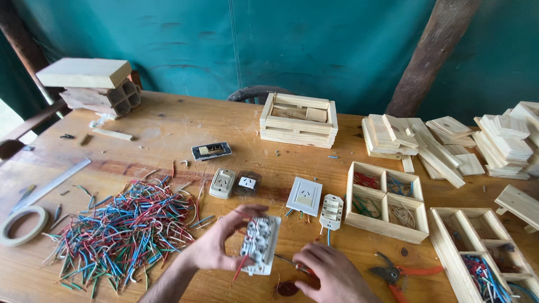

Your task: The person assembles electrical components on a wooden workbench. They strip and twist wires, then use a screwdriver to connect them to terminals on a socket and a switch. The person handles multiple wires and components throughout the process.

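White switch module (259,244) held upright, back showing, red wires attached.

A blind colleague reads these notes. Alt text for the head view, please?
The left hand holds a white socket module upright over a wooden table; the right hand works a slim tool at its base. A pile of coloured wires lies left.

A small handcraft and electrical workshop.

A worn wooden table (168,129) carries a heap of cut coloured wires (120,230), wall sockets and switch plates (305,196), stacks of pale wood slats (505,143), compartment boxes (386,201), red-handled pliers (401,275) and a steel ruler (50,184), with a teal tarp (281,45) hung behind.
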